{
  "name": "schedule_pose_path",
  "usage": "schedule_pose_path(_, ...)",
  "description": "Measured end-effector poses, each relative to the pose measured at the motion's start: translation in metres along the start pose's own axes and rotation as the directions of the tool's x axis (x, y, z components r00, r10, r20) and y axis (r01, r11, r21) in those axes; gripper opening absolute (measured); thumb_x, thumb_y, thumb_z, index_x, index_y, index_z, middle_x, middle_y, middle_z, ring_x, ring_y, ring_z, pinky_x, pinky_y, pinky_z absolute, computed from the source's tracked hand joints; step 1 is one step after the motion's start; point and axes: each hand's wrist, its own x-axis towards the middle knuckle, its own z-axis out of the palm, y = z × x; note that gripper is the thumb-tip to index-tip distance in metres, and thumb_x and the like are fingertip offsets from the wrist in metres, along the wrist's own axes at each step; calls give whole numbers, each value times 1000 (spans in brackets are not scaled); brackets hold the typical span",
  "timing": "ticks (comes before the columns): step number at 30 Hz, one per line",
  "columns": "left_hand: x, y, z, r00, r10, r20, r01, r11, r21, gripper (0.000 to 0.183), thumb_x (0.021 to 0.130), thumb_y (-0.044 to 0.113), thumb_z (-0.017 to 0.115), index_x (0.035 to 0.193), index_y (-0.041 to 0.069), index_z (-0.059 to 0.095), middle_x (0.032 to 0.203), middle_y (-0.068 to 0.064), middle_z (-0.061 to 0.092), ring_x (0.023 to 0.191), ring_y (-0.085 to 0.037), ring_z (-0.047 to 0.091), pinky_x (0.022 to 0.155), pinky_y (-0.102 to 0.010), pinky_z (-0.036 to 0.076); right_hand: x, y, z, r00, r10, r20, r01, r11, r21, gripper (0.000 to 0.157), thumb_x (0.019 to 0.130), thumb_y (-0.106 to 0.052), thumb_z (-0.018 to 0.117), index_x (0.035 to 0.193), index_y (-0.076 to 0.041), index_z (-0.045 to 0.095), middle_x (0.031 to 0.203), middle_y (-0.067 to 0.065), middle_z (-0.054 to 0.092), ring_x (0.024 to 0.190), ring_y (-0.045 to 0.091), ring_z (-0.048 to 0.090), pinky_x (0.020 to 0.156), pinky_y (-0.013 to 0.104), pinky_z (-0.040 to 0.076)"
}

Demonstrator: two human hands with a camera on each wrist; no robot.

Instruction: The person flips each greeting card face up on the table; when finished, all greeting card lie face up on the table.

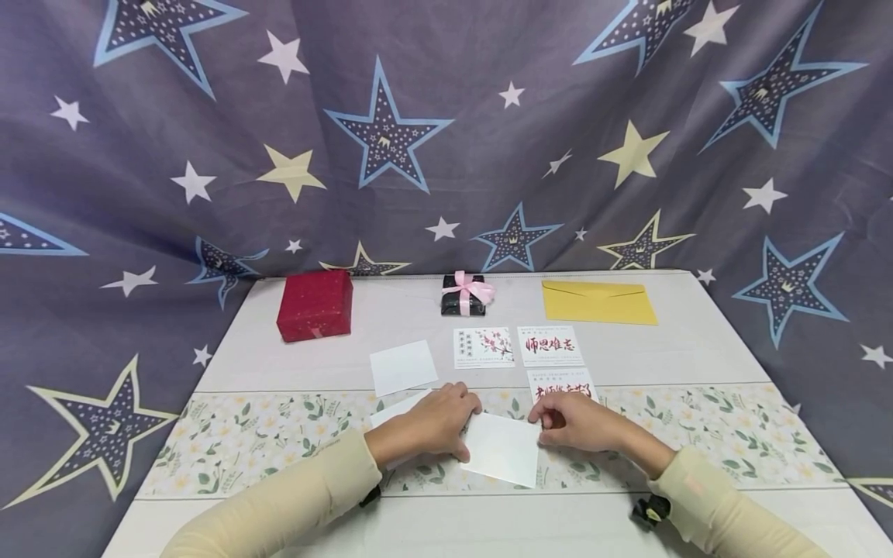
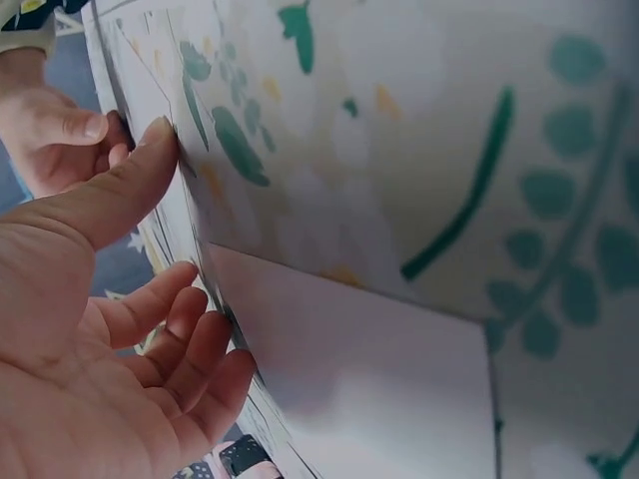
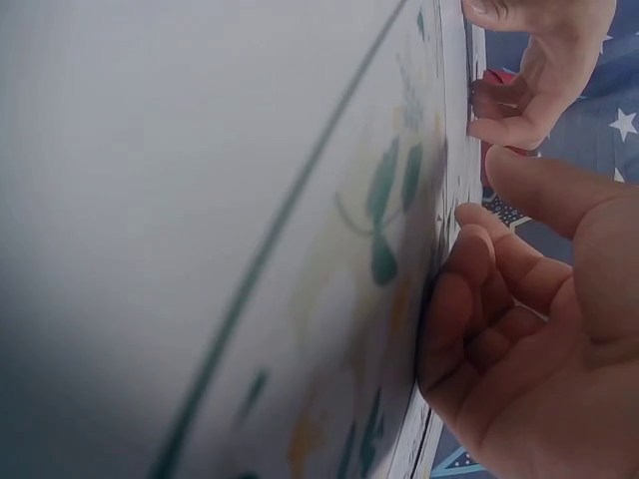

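A blank white card (image 1: 504, 451) lies slightly turned on the flowered strip of the table, between the two hands. My left hand (image 1: 441, 418) is at its left edge, with the thumb by the lower left corner and the fingers near the upper left; the fingers look loosely bent in the left wrist view. At the upper right edge is my right hand (image 1: 579, 422), thumb and forefinger apart by the card, other fingers bent. Another white card (image 2: 369, 369) lies beneath the left hand and wrist, partly hidden. A card with red lettering (image 1: 558, 384) is partly covered by the right hand.
A further white card (image 1: 403, 368) lies behind the left hand. Beyond are a plum-blossom card (image 1: 484, 347), a red-lettered card (image 1: 549, 346), a red box (image 1: 315, 304), a black box with a pink bow (image 1: 463, 304) and a yellow envelope (image 1: 598, 304). A star-patterned curtain (image 1: 446, 155) hangs behind.
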Motion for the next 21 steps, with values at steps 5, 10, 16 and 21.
schedule_pose_path(5, 1, 0, -2, 1000, 3, -2, -3, 1000, -16, 74, 63, 44, 95, 122, 15, 61, 109, 2, 57, 91, -11, 47, 85, -28, 47, -2, 0, -1, 1000, 20, -9, -20, 1000, -16, 21, 88, -18, 77, 107, -14, 71, 82, -8, 58, 75, 5, 51, 72, 22, 46)
schedule_pose_path(10, 1, 0, -3, 999, 27, -39, -27, 1000, -11, 71, 64, 43, 96, 118, 14, 59, 107, 1, 56, 89, -12, 46, 81, -28, 47, -4, 0, -2, 1000, 23, 0, -23, 1000, -10, 14, 87, -18, 77, 100, -18, 70, 80, -9, 57, 73, 5, 51, 71, 22, 44)
schedule_pose_path(16, 1, 0, -3, 998, 40, -54, -40, 999, 3, 72, 63, 42, 96, 118, 15, 58, 108, 1, 56, 90, -12, 48, 80, -27, 47, -4, 1, 0, 1000, -2, 2, 2, 1000, 24, 15, 86, -17, 79, 93, -19, 66, 79, -10, 56, 73, 4, 51, 71, 22, 44)
schedule_pose_path(21, 0, -3, -2, 998, 30, -56, -31, 999, -8, 74, 64, 43, 96, 122, 13, 60, 109, -1, 61, 93, -15, 53, 84, -31, 49, -4, 2, 1, 999, -32, -20, 33, 998, 46, 14, 88, -17, 77, 94, -20, 64, 79, -10, 57, 74, 3, 52, 72, 22, 46)
